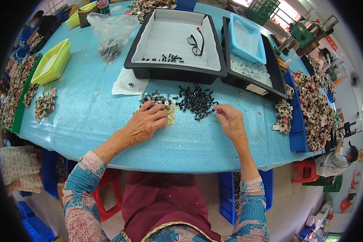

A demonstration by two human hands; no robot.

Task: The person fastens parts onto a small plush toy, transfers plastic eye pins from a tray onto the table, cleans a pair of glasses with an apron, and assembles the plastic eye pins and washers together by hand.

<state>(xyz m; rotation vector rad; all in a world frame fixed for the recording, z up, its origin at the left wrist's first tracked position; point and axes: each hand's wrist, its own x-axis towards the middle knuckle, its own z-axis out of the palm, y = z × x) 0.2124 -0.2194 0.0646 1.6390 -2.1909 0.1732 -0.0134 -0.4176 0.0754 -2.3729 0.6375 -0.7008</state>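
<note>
Head view: left hand [146,121] with grip apart over small rings [172,109]; right hand [230,120] with grip nearly together beside black pegs [197,101] on the blue tabletop [189,149], cannot tell whether clamped on one. Pinch pegs singly by fingertip, keeping both piles separate.

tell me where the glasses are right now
In the head view, the glasses lie on the white lining of the large black tray, toward its right side, beyond the small scattered black parts.
</note>
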